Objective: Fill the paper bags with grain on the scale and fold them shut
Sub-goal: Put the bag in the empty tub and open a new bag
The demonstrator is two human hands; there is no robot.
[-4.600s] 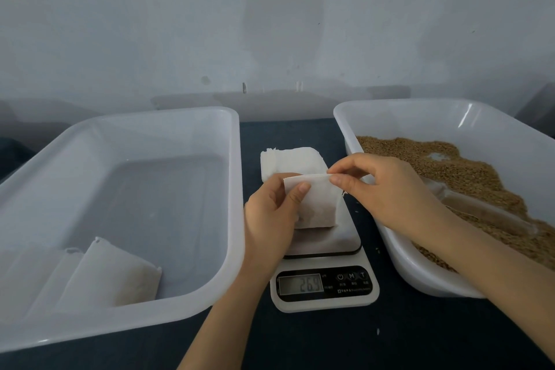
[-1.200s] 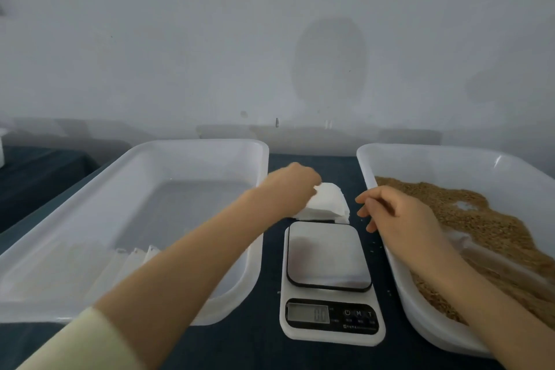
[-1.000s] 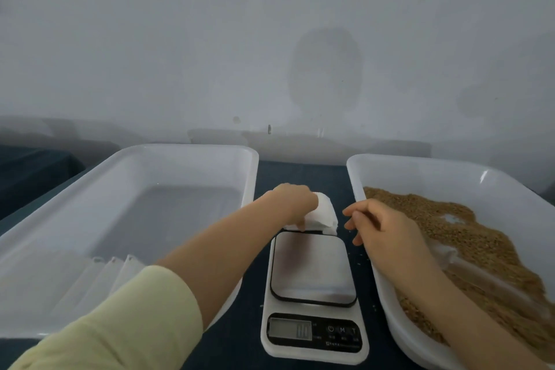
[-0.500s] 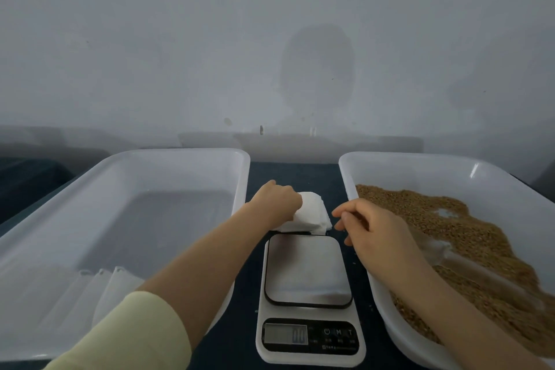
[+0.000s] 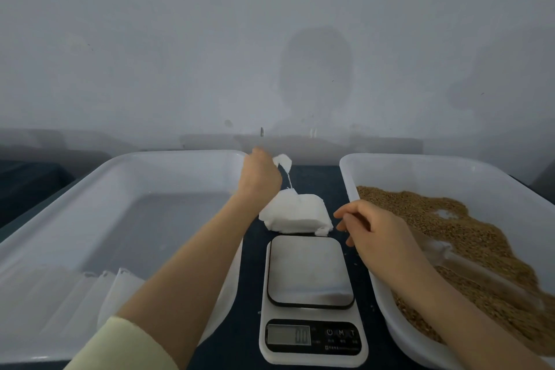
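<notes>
My left hand pinches one white paper bag and holds it lifted above the stack of empty bags behind the scale. The bag's lower corner still touches the stack. The digital scale stands in the middle with a bare steel plate; its display reads 0.0. My right hand hovers with loosely curled fingers and holds nothing, just right of the stack, over the near rim of the grain tray. Brown grain fills that tray, and a clear scoop lies in it.
A large white tray on the left holds a few filled, folded bags at its near corner. The table top is dark blue. A pale wall rises right behind the trays.
The filled bag seen earlier on the scale is gone and the plate is bare. My left hand has risen from the stack, lifting one bag off it. My right hand has barely moved.
</notes>
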